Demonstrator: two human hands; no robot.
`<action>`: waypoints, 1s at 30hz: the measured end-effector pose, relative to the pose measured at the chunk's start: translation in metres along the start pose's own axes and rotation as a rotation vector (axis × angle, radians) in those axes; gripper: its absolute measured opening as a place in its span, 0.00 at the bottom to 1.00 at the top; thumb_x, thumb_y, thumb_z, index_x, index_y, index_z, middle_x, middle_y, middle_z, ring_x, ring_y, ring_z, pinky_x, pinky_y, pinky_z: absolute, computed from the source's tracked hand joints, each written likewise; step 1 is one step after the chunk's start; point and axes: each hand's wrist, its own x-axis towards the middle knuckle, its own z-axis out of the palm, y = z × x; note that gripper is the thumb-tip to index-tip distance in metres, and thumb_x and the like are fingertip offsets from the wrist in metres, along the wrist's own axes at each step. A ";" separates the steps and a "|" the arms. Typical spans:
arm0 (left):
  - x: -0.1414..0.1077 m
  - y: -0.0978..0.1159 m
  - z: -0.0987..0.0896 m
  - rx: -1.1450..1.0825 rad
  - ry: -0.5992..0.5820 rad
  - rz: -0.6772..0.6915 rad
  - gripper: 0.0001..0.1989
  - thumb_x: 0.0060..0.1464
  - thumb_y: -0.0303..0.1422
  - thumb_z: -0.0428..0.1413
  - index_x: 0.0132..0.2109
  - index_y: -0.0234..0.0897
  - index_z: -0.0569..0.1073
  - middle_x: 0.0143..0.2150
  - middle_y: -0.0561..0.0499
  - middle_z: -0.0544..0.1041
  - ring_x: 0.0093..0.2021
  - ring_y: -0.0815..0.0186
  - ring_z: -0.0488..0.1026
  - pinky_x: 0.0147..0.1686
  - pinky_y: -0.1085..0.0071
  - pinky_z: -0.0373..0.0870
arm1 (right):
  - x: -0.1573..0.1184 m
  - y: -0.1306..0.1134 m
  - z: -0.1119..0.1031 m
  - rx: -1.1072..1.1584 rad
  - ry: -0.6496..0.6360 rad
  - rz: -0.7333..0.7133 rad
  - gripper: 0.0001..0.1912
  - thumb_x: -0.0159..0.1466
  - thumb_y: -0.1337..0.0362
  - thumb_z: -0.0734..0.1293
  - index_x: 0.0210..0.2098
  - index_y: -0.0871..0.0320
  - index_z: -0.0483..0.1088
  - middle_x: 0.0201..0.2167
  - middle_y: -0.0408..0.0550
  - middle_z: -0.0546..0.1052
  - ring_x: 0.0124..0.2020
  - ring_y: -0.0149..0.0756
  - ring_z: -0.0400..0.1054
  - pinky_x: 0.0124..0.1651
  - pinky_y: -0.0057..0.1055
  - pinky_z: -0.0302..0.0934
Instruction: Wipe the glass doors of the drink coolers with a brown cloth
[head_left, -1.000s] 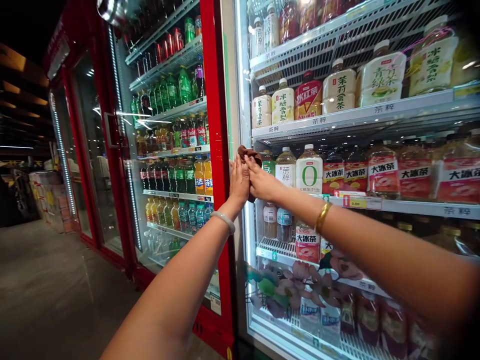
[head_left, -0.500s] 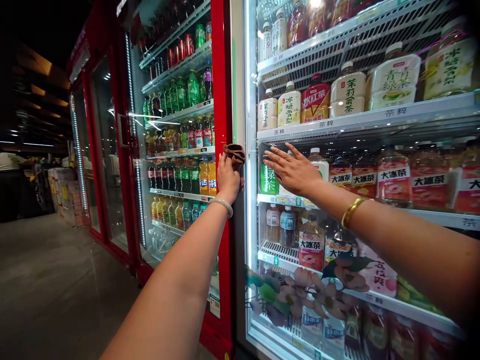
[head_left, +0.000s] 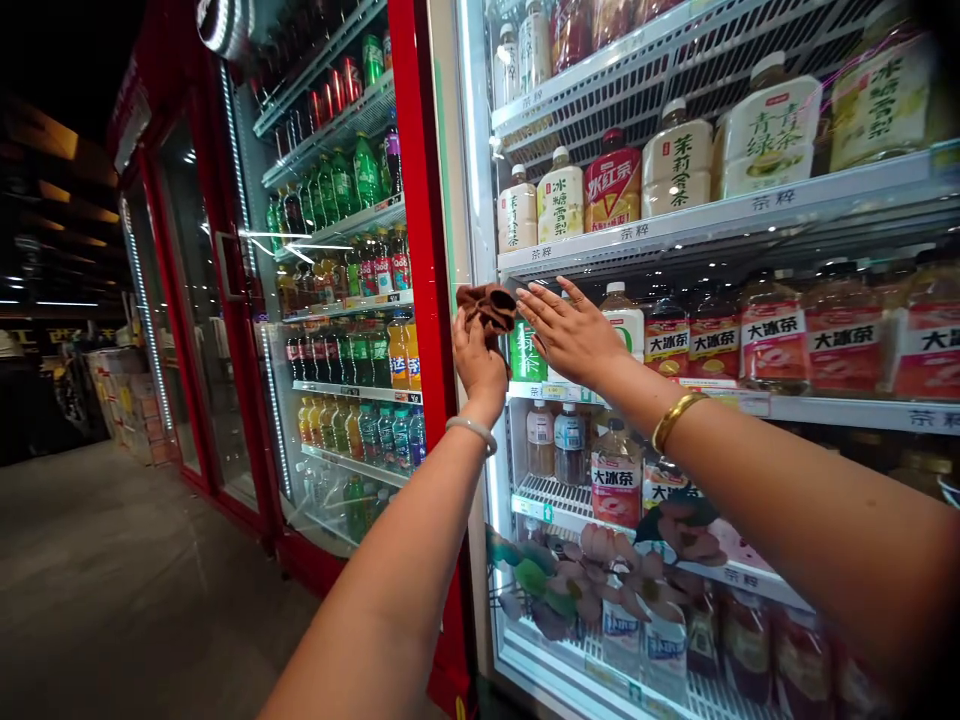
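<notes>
A crumpled brown cloth (head_left: pixel 486 305) is gripped in my left hand (head_left: pixel 478 368), at the left edge of the right-hand cooler's glass door (head_left: pixel 555 555). A pale bangle circles that wrist. Just to the right, my right hand (head_left: pixel 571 330) is raised in front of the same glass with its fingers stretched out, holding nothing. Its fingertips come close to the cloth; whether they touch it or the glass, I cannot tell. A gold bangle (head_left: pixel 675 420) sits on the right wrist.
Behind the glass, shelves (head_left: pixel 637 230) carry bottled teas, such as a red-labelled bottle (head_left: pixel 613 185). A flower decal (head_left: pixel 600 575) crosses the lower door. To the left stand red-framed coolers (head_left: pixel 420 200) of drinks, one with a door handle (head_left: pixel 229 267). Stacked boxes (head_left: pixel 131 400) stand farther back.
My left hand has moved right with the cloth, from the cooler's frame edge toward the glass and my right hand. The right hand stays outstretched, and the view has shifted slightly.
</notes>
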 end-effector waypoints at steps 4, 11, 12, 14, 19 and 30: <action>-0.035 0.005 -0.003 -0.017 -0.064 0.097 0.32 0.57 0.17 0.52 0.66 0.44 0.71 0.76 0.47 0.63 0.78 0.58 0.53 0.77 0.51 0.52 | 0.000 0.000 -0.002 -0.022 -0.016 -0.008 0.32 0.74 0.62 0.49 0.75 0.66 0.51 0.76 0.56 0.56 0.78 0.45 0.46 0.80 0.56 0.36; 0.016 0.018 0.007 -0.024 0.004 0.027 0.28 0.62 0.19 0.50 0.65 0.43 0.71 0.74 0.46 0.65 0.76 0.59 0.58 0.75 0.52 0.58 | 0.001 0.001 0.002 0.039 0.076 0.049 0.31 0.73 0.65 0.51 0.73 0.67 0.56 0.74 0.59 0.59 0.77 0.45 0.49 0.80 0.57 0.35; 0.013 0.023 0.011 -0.021 0.033 -0.004 0.27 0.63 0.20 0.49 0.66 0.42 0.70 0.74 0.44 0.65 0.75 0.58 0.59 0.75 0.52 0.58 | 0.001 0.000 0.003 0.052 0.086 0.049 0.31 0.73 0.65 0.51 0.74 0.65 0.54 0.74 0.57 0.59 0.77 0.44 0.49 0.80 0.57 0.35; -0.005 0.032 0.017 -0.023 0.030 0.015 0.27 0.64 0.21 0.49 0.68 0.39 0.67 0.74 0.42 0.65 0.76 0.58 0.59 0.76 0.53 0.57 | 0.001 0.000 0.005 0.066 0.094 0.046 0.33 0.72 0.66 0.51 0.75 0.63 0.51 0.75 0.56 0.59 0.78 0.43 0.47 0.80 0.58 0.36; -0.025 0.033 0.010 -0.013 -0.074 0.138 0.25 0.65 0.25 0.50 0.67 0.40 0.67 0.73 0.41 0.66 0.76 0.57 0.59 0.75 0.51 0.57 | 0.004 0.011 0.000 0.076 0.026 0.024 0.34 0.71 0.67 0.51 0.75 0.69 0.51 0.75 0.59 0.56 0.78 0.45 0.47 0.79 0.56 0.41; -0.042 0.078 0.029 -0.056 -0.088 0.410 0.28 0.68 0.39 0.52 0.71 0.37 0.61 0.74 0.37 0.63 0.78 0.52 0.53 0.76 0.47 0.54 | -0.055 0.060 -0.054 -0.081 0.016 -0.066 0.33 0.73 0.62 0.56 0.76 0.56 0.50 0.76 0.49 0.57 0.77 0.45 0.49 0.80 0.57 0.37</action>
